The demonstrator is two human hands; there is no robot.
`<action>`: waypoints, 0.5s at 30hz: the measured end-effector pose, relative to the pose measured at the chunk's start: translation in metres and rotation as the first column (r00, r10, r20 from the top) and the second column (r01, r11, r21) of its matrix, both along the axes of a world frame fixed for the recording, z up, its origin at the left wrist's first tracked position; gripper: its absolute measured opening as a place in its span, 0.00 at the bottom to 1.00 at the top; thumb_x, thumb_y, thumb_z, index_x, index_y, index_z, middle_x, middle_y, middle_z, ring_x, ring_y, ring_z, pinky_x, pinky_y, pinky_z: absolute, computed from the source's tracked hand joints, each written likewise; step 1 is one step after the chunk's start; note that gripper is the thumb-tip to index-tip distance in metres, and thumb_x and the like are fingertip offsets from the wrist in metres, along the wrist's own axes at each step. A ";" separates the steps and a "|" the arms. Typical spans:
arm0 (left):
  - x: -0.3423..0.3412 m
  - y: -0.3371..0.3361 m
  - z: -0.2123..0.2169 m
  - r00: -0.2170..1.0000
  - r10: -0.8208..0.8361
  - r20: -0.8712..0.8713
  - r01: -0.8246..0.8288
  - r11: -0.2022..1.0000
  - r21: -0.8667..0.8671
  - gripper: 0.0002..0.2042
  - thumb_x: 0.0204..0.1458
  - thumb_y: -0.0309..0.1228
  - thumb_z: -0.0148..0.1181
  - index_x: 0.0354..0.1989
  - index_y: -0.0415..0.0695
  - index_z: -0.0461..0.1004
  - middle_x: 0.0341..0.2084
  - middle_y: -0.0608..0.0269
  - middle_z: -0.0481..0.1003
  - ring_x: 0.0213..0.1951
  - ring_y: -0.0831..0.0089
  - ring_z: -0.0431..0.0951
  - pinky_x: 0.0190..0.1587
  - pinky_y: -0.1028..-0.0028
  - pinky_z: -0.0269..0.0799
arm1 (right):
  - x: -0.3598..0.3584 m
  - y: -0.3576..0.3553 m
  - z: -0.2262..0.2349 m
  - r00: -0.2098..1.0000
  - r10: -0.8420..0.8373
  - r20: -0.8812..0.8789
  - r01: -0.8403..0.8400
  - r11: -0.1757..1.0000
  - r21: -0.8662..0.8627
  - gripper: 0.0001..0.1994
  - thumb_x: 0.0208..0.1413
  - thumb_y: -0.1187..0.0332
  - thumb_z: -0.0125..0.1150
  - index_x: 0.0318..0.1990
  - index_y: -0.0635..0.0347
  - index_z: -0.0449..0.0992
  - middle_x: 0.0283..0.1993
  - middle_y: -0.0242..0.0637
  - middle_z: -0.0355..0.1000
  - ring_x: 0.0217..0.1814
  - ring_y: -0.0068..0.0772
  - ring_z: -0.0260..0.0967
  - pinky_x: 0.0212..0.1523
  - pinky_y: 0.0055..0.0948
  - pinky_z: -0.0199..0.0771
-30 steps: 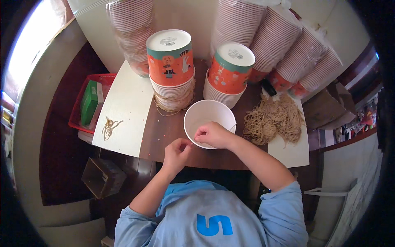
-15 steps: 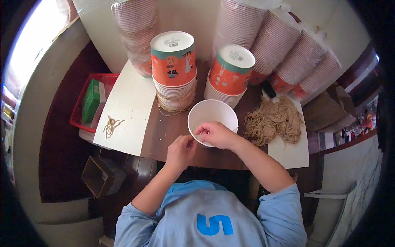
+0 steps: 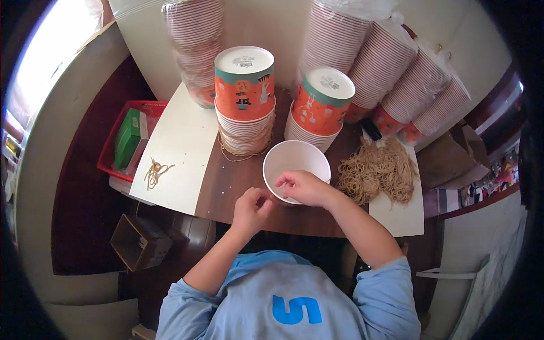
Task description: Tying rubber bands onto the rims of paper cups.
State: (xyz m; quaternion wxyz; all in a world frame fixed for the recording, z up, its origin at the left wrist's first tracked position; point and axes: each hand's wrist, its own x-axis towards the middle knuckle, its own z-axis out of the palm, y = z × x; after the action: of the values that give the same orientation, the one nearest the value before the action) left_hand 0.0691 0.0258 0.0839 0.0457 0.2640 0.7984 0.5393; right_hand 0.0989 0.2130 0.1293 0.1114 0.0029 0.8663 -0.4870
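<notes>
A white paper bucket (image 3: 296, 154) stands upright at the near middle of the table, its mouth facing up. My right hand (image 3: 305, 188) reaches over its near rim, fingers curled in a pinch above the opening. Just left of that rim is my left hand (image 3: 253, 211), closed, with thumb and forefinger drawn together. Whatever either hand pinches is too small or hidden to make out. A short bit of pale cord shows at the bucket's right rim, beside my right wrist. To the right lies a tangled heap of tan cords (image 3: 377, 170).
Behind the bucket stand two upside-down stacks of orange-and-green buckets, the left stack (image 3: 245, 93) wound with cord, the right stack (image 3: 323, 107) without. Plastic-wrapped bucket stacks (image 3: 382, 62) line the back. Loose cord (image 3: 156, 173) lies left, near a red basket (image 3: 107, 161).
The view has shifted slightly. My left hand sits a little farther from the bucket's rim, and my right hand's fingers have curled slightly. The bucket stays in about the same place.
</notes>
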 end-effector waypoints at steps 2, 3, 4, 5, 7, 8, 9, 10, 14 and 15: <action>-0.001 -0.013 -0.007 0.996 -0.012 0.088 0.011 1.000 0.017 0.05 0.45 0.28 0.59 0.27 0.39 0.74 0.22 0.58 0.73 0.24 0.67 0.74 0.28 0.71 0.71 | 0.011 0.001 0.016 0.998 -0.050 0.042 0.048 0.997 0.063 0.11 0.48 0.73 0.54 0.40 0.64 0.73 0.31 0.40 0.74 0.32 0.30 0.72 0.35 0.29 0.71; -0.002 -0.021 -0.011 0.952 -0.068 0.299 0.049 0.996 0.071 0.04 0.47 0.27 0.57 0.27 0.40 0.73 0.23 0.61 0.73 0.25 0.70 0.74 0.29 0.73 0.71 | 0.018 0.002 0.027 0.991 -0.107 0.075 0.097 0.987 0.130 0.11 0.48 0.73 0.54 0.41 0.63 0.73 0.31 0.42 0.74 0.32 0.32 0.72 0.34 0.31 0.71; 0.000 -0.028 -0.015 0.861 -0.126 0.494 0.070 0.989 0.130 0.04 0.48 0.27 0.56 0.27 0.40 0.72 0.23 0.64 0.73 0.25 0.74 0.74 0.30 0.74 0.70 | 0.025 0.001 0.039 0.992 -0.102 0.078 0.092 0.987 0.129 0.11 0.48 0.73 0.54 0.41 0.63 0.73 0.31 0.42 0.74 0.32 0.32 0.72 0.34 0.31 0.71; 0.003 -0.034 -0.017 0.859 -0.120 0.497 0.064 0.990 0.129 0.04 0.48 0.27 0.56 0.27 0.40 0.72 0.23 0.64 0.73 0.25 0.74 0.74 0.30 0.74 0.70 | 0.033 0.000 0.051 0.987 -0.146 0.065 0.134 0.978 0.161 0.11 0.49 0.73 0.54 0.41 0.63 0.73 0.30 0.39 0.73 0.31 0.28 0.71 0.34 0.28 0.71; 0.015 -0.044 -0.018 0.593 -0.336 0.732 -0.031 0.899 0.437 0.02 0.50 0.24 0.53 0.28 0.42 0.71 0.27 0.67 0.74 0.30 0.79 0.73 0.34 0.77 0.69 | 0.049 -0.010 0.059 0.974 -0.227 -0.020 0.227 0.961 0.156 0.09 0.49 0.74 0.55 0.39 0.63 0.72 0.30 0.41 0.72 0.32 0.32 0.71 0.33 0.30 0.71; 0.022 -0.045 -0.019 0.545 -0.376 0.750 -0.045 0.879 0.474 0.02 0.50 0.23 0.52 0.28 0.43 0.71 0.30 0.65 0.75 0.33 0.77 0.74 0.38 0.76 0.70 | 0.059 -0.018 0.056 0.960 -0.267 -0.086 0.275 0.954 0.116 0.08 0.48 0.74 0.55 0.38 0.63 0.72 0.31 0.47 0.72 0.33 0.41 0.72 0.33 0.35 0.71; 0.029 -0.043 -0.015 0.492 -0.424 0.761 -0.052 0.858 0.512 0.03 0.50 0.22 0.50 0.29 0.44 0.70 0.33 0.63 0.75 0.36 0.74 0.74 0.42 0.74 0.70 | 0.068 -0.025 0.046 0.945 -0.205 -0.256 0.245 0.960 0.138 0.05 0.50 0.74 0.56 0.35 0.63 0.74 0.29 0.41 0.72 0.31 0.32 0.71 0.33 0.29 0.72; 0.034 -0.042 -0.010 0.457 -0.461 0.761 -0.040 0.844 0.535 0.03 0.49 0.21 0.51 0.27 0.43 0.71 0.38 0.58 0.75 0.42 0.72 0.73 0.48 0.72 0.67 | 0.076 -0.034 0.035 0.938 -0.188 -0.292 0.229 0.967 0.113 0.05 0.49 0.74 0.56 0.34 0.63 0.74 0.30 0.42 0.72 0.32 0.36 0.72 0.34 0.31 0.72; 0.046 -0.026 0.003 0.557 -0.571 0.603 0.109 0.770 0.629 0.03 0.47 0.20 0.52 0.25 0.41 0.71 0.45 0.54 0.72 0.49 0.69 0.69 0.54 0.70 0.61 | 0.096 -0.064 -0.018 0.974 -0.125 -0.187 0.125 0.992 -0.009 0.05 0.48 0.73 0.58 0.34 0.62 0.74 0.34 0.47 0.72 0.36 0.46 0.72 0.37 0.37 0.73; 0.046 -0.025 0.001 0.556 -0.571 0.604 0.107 0.770 0.629 0.03 0.47 0.20 0.52 0.25 0.41 0.71 0.45 0.54 0.72 0.49 0.69 0.69 0.54 0.70 0.61 | 0.096 -0.067 -0.022 0.975 -0.125 -0.185 0.125 0.992 -0.009 0.05 0.48 0.73 0.58 0.34 0.62 0.74 0.34 0.47 0.72 0.36 0.46 0.72 0.37 0.37 0.73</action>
State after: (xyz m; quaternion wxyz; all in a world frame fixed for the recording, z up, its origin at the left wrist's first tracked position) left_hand 0.1150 0.0004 0.0851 0.4153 0.1657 0.4500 0.7730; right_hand 0.1953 0.1456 0.1074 -0.0005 0.0122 0.8717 -0.4899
